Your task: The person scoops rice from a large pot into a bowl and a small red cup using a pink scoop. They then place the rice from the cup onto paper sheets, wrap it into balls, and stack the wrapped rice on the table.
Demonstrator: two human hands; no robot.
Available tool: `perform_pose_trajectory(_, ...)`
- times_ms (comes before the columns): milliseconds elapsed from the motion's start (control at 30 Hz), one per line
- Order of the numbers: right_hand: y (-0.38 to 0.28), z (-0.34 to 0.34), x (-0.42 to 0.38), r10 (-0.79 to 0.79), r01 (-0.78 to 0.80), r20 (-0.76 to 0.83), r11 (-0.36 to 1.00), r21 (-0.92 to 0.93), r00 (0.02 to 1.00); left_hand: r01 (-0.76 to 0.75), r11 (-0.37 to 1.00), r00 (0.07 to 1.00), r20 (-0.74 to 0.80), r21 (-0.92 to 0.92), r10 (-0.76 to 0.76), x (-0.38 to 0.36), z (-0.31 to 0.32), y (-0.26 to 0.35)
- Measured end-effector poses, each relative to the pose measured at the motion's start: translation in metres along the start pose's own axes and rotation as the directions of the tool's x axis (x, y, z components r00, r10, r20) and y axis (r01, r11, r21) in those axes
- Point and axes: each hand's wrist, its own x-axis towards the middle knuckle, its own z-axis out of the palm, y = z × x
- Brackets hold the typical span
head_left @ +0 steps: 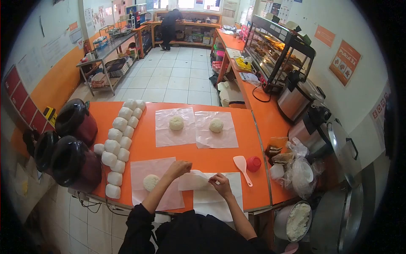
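A sheet of white wrapping paper point(193, 182) is partly lifted and curled between my hands. My left hand point(179, 168) is closed at its upper left corner; the fingertips are small and hard to see. My right hand point(220, 184) pinches its right edge, above a white paper stack point(213, 203) at the table's front edge. Left of the sheet, a rice mound point(151, 182) sits on flat paper point(141, 167), partly behind my left forearm. Farther back are two more rice mounds, the left one point(176, 122) and the right one point(215, 125), each on its own paper.
White wrapped bundles point(112, 147) stand in rows on the orange table's left side, beside dark red rice warmers point(76, 163). At right lie a pink rice paddle point(242, 167), a red bowl point(253, 164), plastic bags point(301, 169) and a rice pot point(298, 222). A person point(169, 27) stands far back.
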Motion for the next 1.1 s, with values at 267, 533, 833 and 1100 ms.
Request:
perform_pose_trajectory(267, 0.001, 0.002, -0.011, -0.149, 0.150, 0.021, 0.986, -0.073, 0.989, -0.464, 0.810, 0.842, -0.104, 0.357, 0.529, -0.059, -0.014, 0.026)
perform_pose_trajectory(533, 0.009, -0.006, -0.014, -0.239, 0.254, 0.143, 0.962, -0.102, 0.960, -0.168, 0.968, 0.973, 0.128, -0.186, 0.193, -0.077, -0.019, 0.055)
perform_pose_trajectory(833, 0.001, -0.024, 0.019, 0.019, 0.118, 0.544, 0.969, -0.215, 0.839, -0.039, 0.999, 0.979, -0.199, 0.025, 0.044, -0.021, 0.088, 0.039)
perform_pose_trajectory(1100, 0.032, 0.003, 0.067, -0.120, 0.444, 0.678, 0.834, -0.327, 0.725, 0.004, 0.994, 1.000, 0.020, -0.108, -0.002, -0.033, 0.050, 0.028)
